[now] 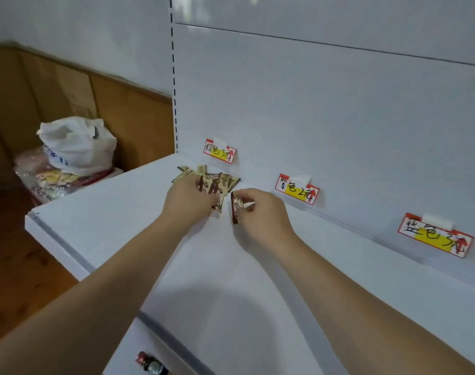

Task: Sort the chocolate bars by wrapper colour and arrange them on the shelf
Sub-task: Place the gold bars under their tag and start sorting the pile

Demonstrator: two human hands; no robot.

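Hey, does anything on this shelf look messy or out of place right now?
Yes. The brown chocolate bars under the left hand lie in a jumbled, overlapping heap at different angles, not in a row. The right hand pinches one separate bar.

Handwritten price tags on the shelf's back panel

The left tag point(219, 154) reads roughly "棕色 5元", the middle tag point(297, 191) "紫色 2元", the right tag point(435, 238) "蓝色 3元"; each carries a red arrow. Wrapper print on the chocolate bars point(213, 182) is too blurred to read.
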